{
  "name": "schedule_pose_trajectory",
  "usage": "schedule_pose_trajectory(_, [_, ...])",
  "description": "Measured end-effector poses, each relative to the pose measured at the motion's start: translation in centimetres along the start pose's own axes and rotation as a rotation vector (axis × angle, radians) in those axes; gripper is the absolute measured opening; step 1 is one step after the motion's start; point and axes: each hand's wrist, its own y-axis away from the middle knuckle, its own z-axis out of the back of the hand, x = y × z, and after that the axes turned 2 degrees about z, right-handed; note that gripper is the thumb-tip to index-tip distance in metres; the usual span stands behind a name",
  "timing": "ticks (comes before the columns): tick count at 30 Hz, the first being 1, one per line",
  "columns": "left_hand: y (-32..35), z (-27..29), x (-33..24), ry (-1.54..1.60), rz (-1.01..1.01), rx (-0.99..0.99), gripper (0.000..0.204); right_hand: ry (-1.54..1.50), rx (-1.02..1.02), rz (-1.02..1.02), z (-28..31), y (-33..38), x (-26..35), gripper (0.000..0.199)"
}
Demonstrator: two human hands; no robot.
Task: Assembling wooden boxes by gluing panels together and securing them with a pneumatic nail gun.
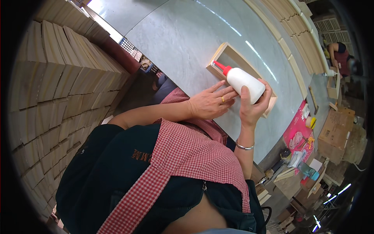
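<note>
A white glue bottle (246,85) with a red nozzle is gripped in my right hand (255,107), its fingers wrapped round the lower end. The bottle tilts up and left, and its tip is at the left corner of a rectangular wooden frame (243,58) on the grey table. A white spot shows at that tip. My left hand (212,100) has its fingers stretched out along the frame's near side, under the bottle. The bottle and the hands hide part of that near side. I cannot see anything held in the left hand.
Stacked wooden pieces (58,74) rise in a tall wall at the left. Long wooden strips (292,33) lie along the table's far right side. A pink sheet (298,126) with small items, a cardboard box (336,130) and another person (341,56) are at the right.
</note>
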Motion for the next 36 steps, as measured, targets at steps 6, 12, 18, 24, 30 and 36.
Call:
schedule_pose_trajectory(6, [-0.2, 0.4, -0.1, -0.02, 0.011, -0.007, 0.037, 0.053, -0.035, 0.069, -0.5, -1.8, 0.1, 0.055])
schedule_pose_trajectory(12, [-0.2, 0.0, -0.2, -0.072, 0.007, -0.003, 0.038, 0.139, -0.079, 0.149, -1.1, -4.0, -0.7, 0.055])
schedule_pose_trajectory(18, [-0.2, 0.0, -0.3, -0.079, 0.024, -0.013, 0.037, 0.203, -0.106, 0.217, -0.8, -4.8, -1.1, 0.055])
schedule_pose_trajectory(24, [-0.2, -0.1, -0.2, -0.116, 0.019, 0.005, 0.035, 0.275, -0.138, 0.181, 1.6, -4.1, -1.1, 0.054])
schedule_pose_trajectory(30, [-0.4, 0.2, -0.2, -0.027, 0.019, 0.014, 0.031, 0.346, -0.22, 0.147, 4.9, -2.6, -1.4, 0.053])
schedule_pose_trajectory(36, [-0.4, 0.5, -0.4, -0.047, 0.033, 0.037, 0.032, 0.434, -0.312, 0.108, 8.6, -0.9, -1.8, 0.052])
